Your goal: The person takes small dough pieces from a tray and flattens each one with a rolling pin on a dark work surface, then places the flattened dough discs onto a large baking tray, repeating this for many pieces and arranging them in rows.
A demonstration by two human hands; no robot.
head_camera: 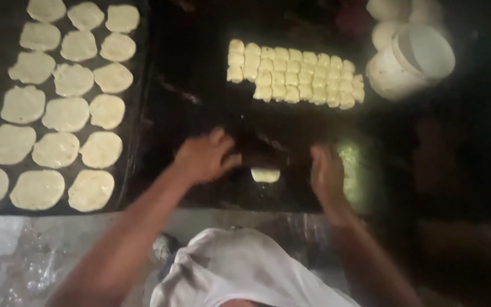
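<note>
Pressing rolling pin over dough piece, near board edge.

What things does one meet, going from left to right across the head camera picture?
Flattened dough rounds on a dark tray → left hand → dough piece under a dark rolling pin → right hand → white bucket.

One head cam only, no 2nd view to share. Looks steeply down from above the person's chest, close to the hands, facing fwd across the dark bench; far edge at top, floor at bottom left.
</note>
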